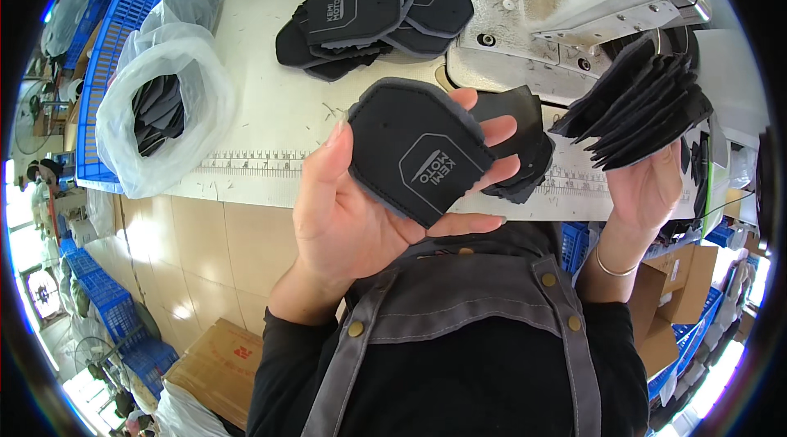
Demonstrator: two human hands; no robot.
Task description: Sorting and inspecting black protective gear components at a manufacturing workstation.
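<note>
Patch (414,154) lies flat in my left hand (352,216), black with a grey edge, held up above the table (262,109) edge. My thumb and fingers hold its sides. More dark pieces (516,146) sit just behind it. I see my right hand (643,191) gripping a fan of black pieces (643,105) near the sewing machine (574,11). A pile (373,15) rests farther back, and a bag (168,105) stands to the left.
</note>
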